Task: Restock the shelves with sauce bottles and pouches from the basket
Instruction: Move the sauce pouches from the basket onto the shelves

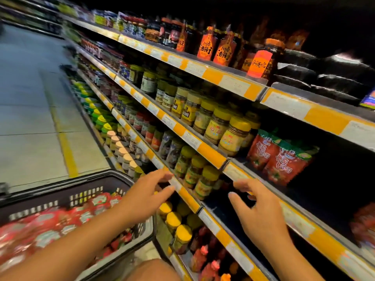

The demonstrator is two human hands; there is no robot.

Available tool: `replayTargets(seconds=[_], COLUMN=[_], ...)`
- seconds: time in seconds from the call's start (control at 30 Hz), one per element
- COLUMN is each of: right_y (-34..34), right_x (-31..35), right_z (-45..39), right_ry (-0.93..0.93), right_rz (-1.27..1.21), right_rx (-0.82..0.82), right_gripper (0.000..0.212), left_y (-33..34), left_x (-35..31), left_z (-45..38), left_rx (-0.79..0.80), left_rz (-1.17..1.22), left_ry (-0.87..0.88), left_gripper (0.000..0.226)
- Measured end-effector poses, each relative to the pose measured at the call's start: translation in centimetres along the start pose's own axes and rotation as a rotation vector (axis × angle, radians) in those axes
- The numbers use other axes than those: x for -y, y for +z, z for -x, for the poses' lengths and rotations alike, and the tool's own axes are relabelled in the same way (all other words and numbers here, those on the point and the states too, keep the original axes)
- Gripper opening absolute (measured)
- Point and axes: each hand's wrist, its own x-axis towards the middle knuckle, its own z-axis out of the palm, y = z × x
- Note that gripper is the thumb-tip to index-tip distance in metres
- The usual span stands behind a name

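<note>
Basket (113, 180), lower left, holds the red pouches (67, 222); no bottles made out in it. More red pouches stand on the shelf (211, 157), up and right of basket.

Judged: pouches soft, light, slick film, prob. sag if pinched at a corner; take by top seam or across the body.

L hand (148, 196): above basket's right rim, fingers spread, near-straight, tips at the shelf's price strip, holding nothing.

R hand (257, 209): further right of basket, at a dark shelf gap; fingers loosely curled, apart, empty.

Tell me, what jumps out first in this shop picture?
Two bare hands reach toward the shelf edge: the left hand and right hand, both empty. Lower left, a black basket brims with red pouches. Matching red pouches on the shelf stand at right.
</note>
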Motion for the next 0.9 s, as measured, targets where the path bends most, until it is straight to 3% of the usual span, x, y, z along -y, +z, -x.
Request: replayTargets(seconds=[0.13, 0.3, 0.4, 0.57, 0.8, 0.9], right_y=[6.8, 14.7, 19.0, 26.1, 35.8, 38.9], right_x=[3.0, 6.6, 8.4, 11.4, 17.0, 19.0], right_z=[1.5, 1.6, 1.5, 1.6, 1.3, 1.5], right_ry=[-0.046, 0.013, -0.018, -0.134, -0.176, -0.156], right_rz=[0.126, 0.147, 0.142, 0.150, 0.198, 0.240], right_rx=[0.463, 0.790, 0.896, 0.994, 1.118, 1.159], right_gripper=[0.048, 0.073, 0.078, 0.071, 0.078, 0.059], left_y=[-4.4, -9.4, -11.5, -13.8, -15.9, -16.1], left_x=[7.3, 14.5, 17.6, 21.3, 24.7, 25.6], left_z=[5.5, 11.0, 13.6, 17.5, 20.8, 21.1], left_rx=[-0.096, -0.154, -0.212, -0.261, -0.317, -0.292], left_rz=[-0.046, -0.066, -0.073, -0.080, -0.205, -0.218], left_ry=[-0.139, -0.313, -0.393, -0.523, -0.698, -0.732], left_gripper=[0.032, 0.034, 0.028, 0.039, 0.047, 0.053])
